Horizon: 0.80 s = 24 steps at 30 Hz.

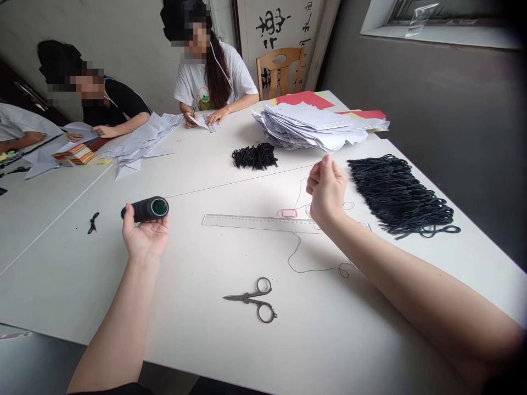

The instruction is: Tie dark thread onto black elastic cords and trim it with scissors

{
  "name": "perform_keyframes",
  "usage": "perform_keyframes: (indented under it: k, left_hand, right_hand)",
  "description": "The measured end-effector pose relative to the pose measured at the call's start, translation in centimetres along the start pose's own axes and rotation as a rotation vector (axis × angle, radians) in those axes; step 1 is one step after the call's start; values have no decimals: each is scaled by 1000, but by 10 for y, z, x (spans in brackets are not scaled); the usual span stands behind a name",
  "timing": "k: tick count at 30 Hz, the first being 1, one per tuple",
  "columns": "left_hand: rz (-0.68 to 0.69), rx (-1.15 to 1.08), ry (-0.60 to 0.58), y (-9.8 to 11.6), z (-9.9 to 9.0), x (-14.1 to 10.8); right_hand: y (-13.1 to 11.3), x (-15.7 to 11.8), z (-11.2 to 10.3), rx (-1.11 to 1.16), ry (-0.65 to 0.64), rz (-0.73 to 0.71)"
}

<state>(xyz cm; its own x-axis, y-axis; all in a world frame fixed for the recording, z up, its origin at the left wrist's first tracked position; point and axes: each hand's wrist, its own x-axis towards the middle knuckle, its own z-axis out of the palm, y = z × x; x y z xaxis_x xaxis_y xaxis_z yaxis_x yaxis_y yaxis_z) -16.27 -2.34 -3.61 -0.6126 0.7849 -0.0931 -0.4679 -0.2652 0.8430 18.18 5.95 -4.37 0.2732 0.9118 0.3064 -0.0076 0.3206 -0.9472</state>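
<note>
The white tabletop is carrying 1 cord pile and 1 ruler. Above the tabletop, the left hand's grip is clasping a dark spool; the right hand's grip is pinching fine thread (slack is curling below).

Beyond the table's far edge, large black brush characters are being displayed on a pale panel, not clearly readable; on the clear ruler, inside the table's edges, tiny scale markings are being shown, too small for reading.
</note>
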Motion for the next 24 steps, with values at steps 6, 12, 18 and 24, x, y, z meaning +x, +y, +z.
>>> perform_keyframes:
  k: [6,12,18,24]
  left_hand:
    - [84,126,-221,-24,22,-31]
    - [-110,297,-572,-43,29,-68]
    - [-159,238,-538,-39,25,-68]
    - [-221,-11,-203,-30,34,-57]
  right_hand:
    - [-4,-32,11,-386,-409,56]
    - [-15,-79,25,-9,-883,73]
    - [-8,-86,27,43,-1277,271]
    - [-17,-85,23,-92,-1184,109]
